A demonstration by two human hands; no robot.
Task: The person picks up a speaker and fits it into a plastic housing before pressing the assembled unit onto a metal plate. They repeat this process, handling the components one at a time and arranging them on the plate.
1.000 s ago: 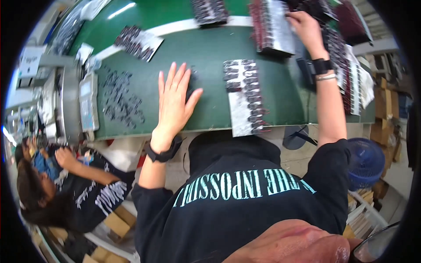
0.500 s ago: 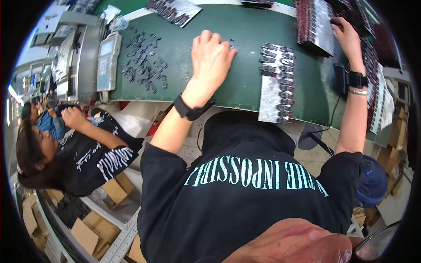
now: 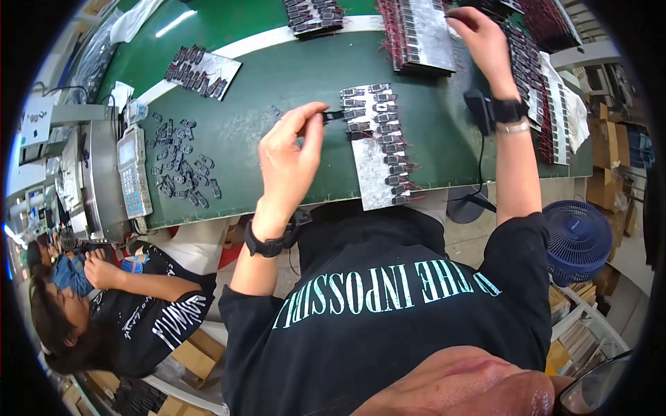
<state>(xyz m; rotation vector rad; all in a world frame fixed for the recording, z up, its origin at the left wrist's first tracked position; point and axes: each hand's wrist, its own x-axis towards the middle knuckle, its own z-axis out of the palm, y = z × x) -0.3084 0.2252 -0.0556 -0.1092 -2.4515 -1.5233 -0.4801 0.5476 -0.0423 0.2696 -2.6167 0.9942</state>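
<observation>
My left hand (image 3: 291, 149) is over the bench, thumb and forefinger closed on a small black part (image 3: 334, 116). That part reaches the left edge of a grey card (image 3: 369, 177), which bears two columns of small black modules with thin red wires on the right. My right hand (image 3: 485, 52) is at the right edge of a stack of grey cards (image 3: 431, 41), its fingers bent and drawn together. Whether those fingertips hold anything is too small to see. Left of my left hand, many loose black parts (image 3: 182, 163) lie scattered on the green bench.
More loaded cards (image 3: 201, 73) lie at the far left and a further pile (image 3: 312, 15) at the back. A grey keypad device (image 3: 132, 173) stands at the left. Wired cards (image 3: 531, 76) cover the right side. A blue fan (image 3: 572, 239) stands below right; a co-worker (image 3: 132, 298) sits left.
The view has shifted, so the bench things appear further left. My left hand has moved from the bench surface to the grey card's left edge, with a black part in its fingertips. My right hand stays by the stack.
</observation>
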